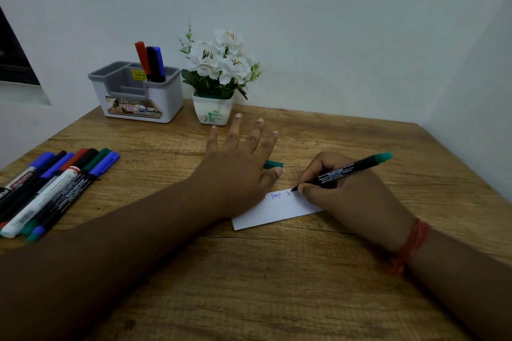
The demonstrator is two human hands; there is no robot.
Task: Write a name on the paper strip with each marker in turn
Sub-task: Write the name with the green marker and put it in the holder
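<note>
Marker tip at the strip's upper edge, writing runs rightward

Paper strip [277, 209] lies at centre frame on the wooden table [277, 285], its long axis running from lower left up to the right. Left hand [238, 163] rests flat on the strip's left end, fingers straight and spread, pinning it. Right hand [340, 196] grips a green-ended marker [343, 170] in a writing pinch, tip touching the strip near its upper edge, just right of a blue word and the first green letters. Barrel slants up toward the right. Unwritten paper lies to the tip's right, partly under the right hand, so that hand likely has to slide right.

Green cap [273, 165] sits just beyond the left thumb. Loose markers [52, 185] lie at far left, well apart. Organizer [138, 91] with three pens and a flower pot [213, 111] stand at the back.
</note>
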